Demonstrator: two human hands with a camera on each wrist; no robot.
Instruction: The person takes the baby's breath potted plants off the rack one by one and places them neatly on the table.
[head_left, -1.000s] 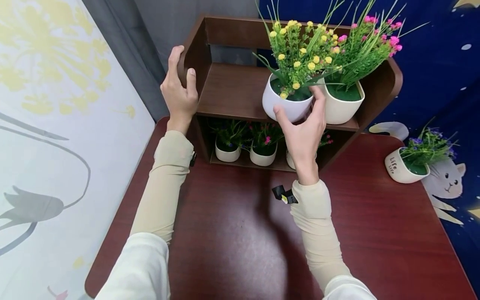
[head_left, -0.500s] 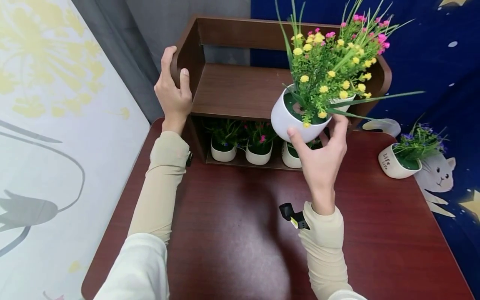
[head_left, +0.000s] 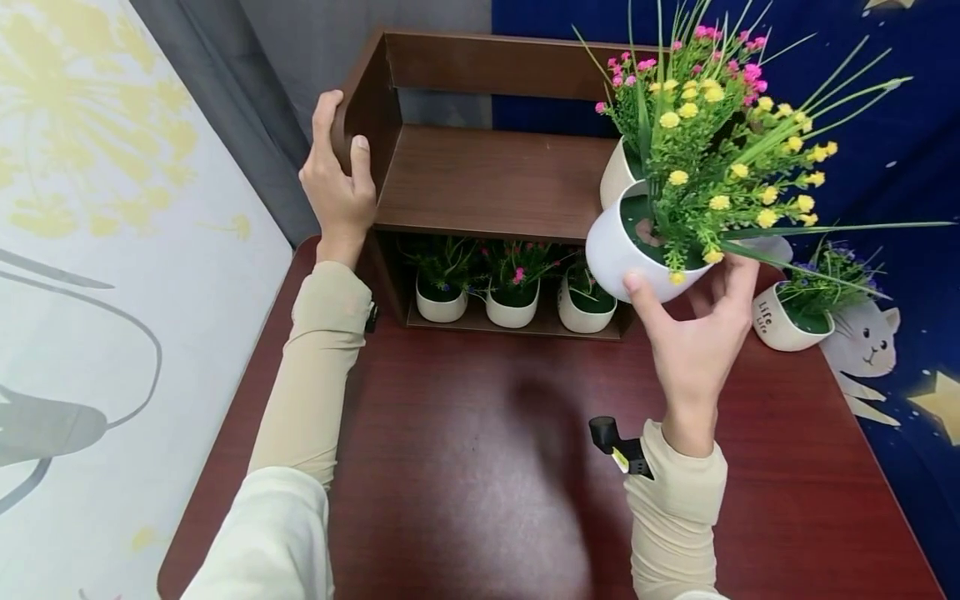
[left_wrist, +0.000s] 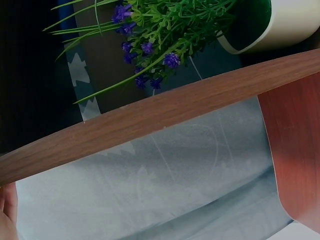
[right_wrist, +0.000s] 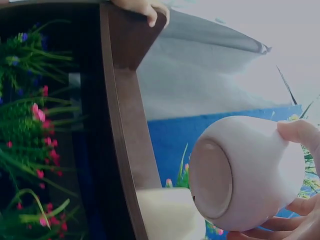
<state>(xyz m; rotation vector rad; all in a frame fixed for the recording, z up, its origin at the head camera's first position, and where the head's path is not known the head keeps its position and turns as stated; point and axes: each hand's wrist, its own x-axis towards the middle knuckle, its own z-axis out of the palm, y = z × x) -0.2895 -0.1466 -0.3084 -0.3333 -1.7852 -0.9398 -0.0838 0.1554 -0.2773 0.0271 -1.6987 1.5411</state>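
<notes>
While the left hand (head_left: pixel 341 187) grips the side panel (head_left: pixel 377 112) of the shelf (head_left: pixel 495 179) at the upper left of the frame, the right hand (head_left: pixel 693 346) holds the white pot (head_left: pixel 615 250) right of centre. Left fingers: on the outer face of the panel, with the thumb apart from them on the inner face. Right fingers: clamped on the white pot, thumb on its near wall, others round its right side. The white pot is in the air and tilted (the right wrist view shows its base), its yellow flowers (head_left: pixel 718 202) leaning right. Behind it, on the upper deck, stands the cream pot (head_left: pixel 615 177) with pink flowers (head_left: pixel 752 73). Three small pots (head_left: pixel 512 313) occupy the lower deck, mid-frame. The Life pot (head_left: pixel 782 325) stands on the table (head_left: pixel 457 492) at the right.
</notes>
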